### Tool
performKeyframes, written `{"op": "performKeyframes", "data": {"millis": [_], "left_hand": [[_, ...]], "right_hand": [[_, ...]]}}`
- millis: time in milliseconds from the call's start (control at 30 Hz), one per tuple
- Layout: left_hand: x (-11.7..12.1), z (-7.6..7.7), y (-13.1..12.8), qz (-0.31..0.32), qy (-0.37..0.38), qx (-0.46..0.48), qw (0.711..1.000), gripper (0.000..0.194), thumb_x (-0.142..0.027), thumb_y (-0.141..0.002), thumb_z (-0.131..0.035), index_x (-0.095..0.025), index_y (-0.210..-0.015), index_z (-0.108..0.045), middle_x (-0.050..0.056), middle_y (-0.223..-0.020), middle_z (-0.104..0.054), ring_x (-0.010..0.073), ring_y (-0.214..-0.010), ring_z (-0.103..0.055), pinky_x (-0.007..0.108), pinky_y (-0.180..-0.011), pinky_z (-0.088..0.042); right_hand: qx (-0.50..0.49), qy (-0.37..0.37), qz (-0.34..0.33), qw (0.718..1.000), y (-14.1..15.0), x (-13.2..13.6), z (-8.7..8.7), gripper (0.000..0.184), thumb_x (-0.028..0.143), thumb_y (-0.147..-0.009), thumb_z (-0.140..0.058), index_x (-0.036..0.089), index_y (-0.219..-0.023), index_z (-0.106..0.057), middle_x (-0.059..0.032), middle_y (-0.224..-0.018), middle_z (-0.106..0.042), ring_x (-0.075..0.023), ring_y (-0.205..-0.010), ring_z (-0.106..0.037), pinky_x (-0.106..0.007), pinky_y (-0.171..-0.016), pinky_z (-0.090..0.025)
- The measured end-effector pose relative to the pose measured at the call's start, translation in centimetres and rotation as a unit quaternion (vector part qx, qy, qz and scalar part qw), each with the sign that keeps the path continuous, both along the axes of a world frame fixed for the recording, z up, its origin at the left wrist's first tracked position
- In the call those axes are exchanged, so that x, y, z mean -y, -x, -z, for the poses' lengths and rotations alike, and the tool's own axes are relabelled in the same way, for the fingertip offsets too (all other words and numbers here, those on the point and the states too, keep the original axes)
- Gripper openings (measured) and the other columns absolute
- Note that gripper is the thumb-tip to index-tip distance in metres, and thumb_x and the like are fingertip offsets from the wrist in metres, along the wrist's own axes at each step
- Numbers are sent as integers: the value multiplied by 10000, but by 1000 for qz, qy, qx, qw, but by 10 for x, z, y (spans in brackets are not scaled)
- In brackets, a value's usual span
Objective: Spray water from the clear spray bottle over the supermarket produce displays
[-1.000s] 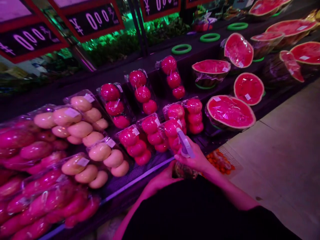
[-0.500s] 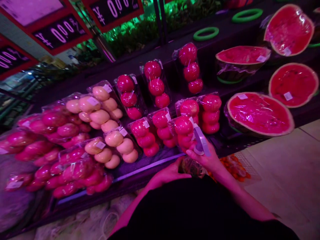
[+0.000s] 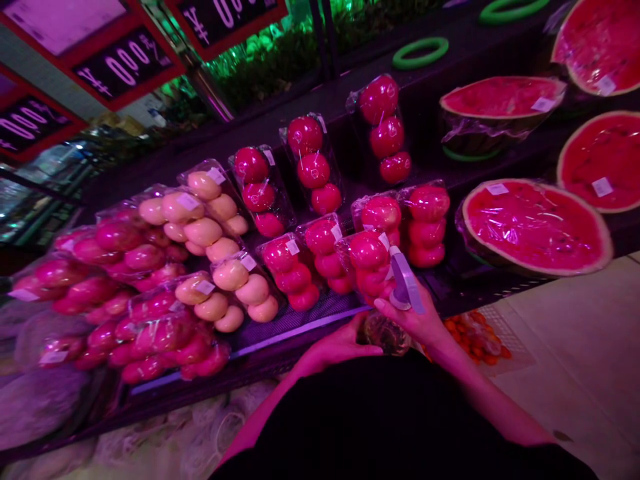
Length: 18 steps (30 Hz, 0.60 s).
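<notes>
My right hand [image 3: 420,317] is closed around a pale purple tool [image 3: 407,283] with a rounded lower part and a light tip, perhaps a label or tape dispenser. Its tip points up beside a clear pack of red round fruit [image 3: 369,257]. My left hand [image 3: 334,347] curves around the left side of a dark, plastic-wrapped package [image 3: 386,332], low in front of my body. Thumb and fingers lie along its edge, and what is inside the wrap is hard to make out. A black garment hides the package's lower side.
Packs of pale round fruit [image 3: 203,232] and bagged dark pink fruit [image 3: 165,337] fill the shelf's left. Cut, wrapped watermelon halves [image 3: 537,223] stand at right near a green ring [image 3: 420,53]. A crate of orange fruit [image 3: 477,337] sits low. Price signs [image 3: 123,70] hang upper left.
The view has shifted slightly, so the watermelons sit farther right and look larger. Both hands keep nearly the same pose, with the purple tool still beside the red fruit pack.
</notes>
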<state>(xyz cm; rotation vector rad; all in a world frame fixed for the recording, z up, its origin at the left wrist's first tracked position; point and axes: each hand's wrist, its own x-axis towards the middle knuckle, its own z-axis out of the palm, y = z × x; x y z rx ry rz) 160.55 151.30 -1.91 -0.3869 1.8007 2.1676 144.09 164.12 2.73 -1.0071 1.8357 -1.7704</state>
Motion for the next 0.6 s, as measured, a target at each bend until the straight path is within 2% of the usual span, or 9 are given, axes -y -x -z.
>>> {"op": "performKeyframes", "data": {"millis": [267,467,600], "left_hand": [[1,-3,3,0,7,-7,1000,951,-382,-819,-843,-101,-1571,-334,185,-1653,-475,249,-1510,-490,387,-1251,-368],[1,-7,2,-4,8,-18,1000,914,-371,-824,-810,-133,-1579,-354,129,-1628,-525,233,-1488,-518,398,-1236,-382],[0,-9,1,-8,9,-27,1000,939,-378,-799,-831,-146,-1580,-366,123,-1611,-551,246,-1469,-543,417,-1226,-409]], "right_hand": [[-8,-3,4,1000,2,1,1,409,465,-843,-772,260,-1154,-604,51,-708,-629,-183,-584,-590,-325,-587,-530],[-19,-2,22,1000,0,2,6,403,496,-835,-793,253,-1107,-621,-23,-910,-701,-221,-748,-665,-378,-730,-575],[-11,-5,5,1000,-4,-1,4,367,511,-861,-776,264,-1074,-607,9,-805,-671,-202,-657,-629,-370,-668,-575]]}}
